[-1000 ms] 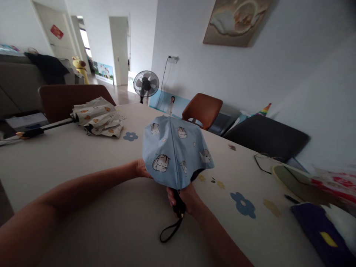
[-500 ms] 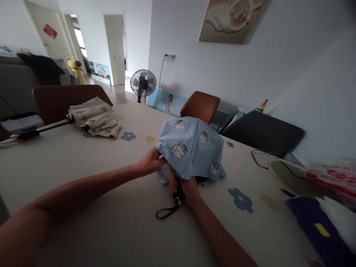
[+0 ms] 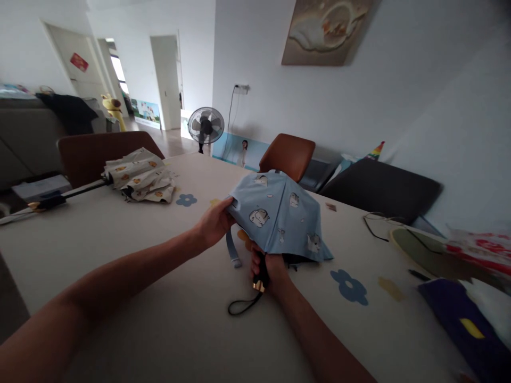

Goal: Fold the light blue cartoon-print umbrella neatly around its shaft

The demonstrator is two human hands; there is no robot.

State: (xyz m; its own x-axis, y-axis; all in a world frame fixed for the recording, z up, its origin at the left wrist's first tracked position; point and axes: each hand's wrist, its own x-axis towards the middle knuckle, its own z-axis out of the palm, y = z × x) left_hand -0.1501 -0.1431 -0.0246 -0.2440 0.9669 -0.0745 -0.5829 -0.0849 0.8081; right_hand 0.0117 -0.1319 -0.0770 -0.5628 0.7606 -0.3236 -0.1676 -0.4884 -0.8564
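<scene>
While the right hand (image 3: pixel 277 272) grips the handle (image 3: pixel 261 272), the left hand (image 3: pixel 214 223), partly hidden, seems to pinch and arrange the umbrella canopy (image 3: pixel 275 221) beside it, which next needs steadying.

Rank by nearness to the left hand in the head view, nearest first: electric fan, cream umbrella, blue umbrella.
1. Blue umbrella: edge held by the left hand.
2. Cream umbrella: on the table, to the left.
3. Electric fan: beyond the table.

Light-blue animal-print umbrella (image 3: pixel 275 221), slack, its strap (image 3: pixel 231 247) loose
</scene>
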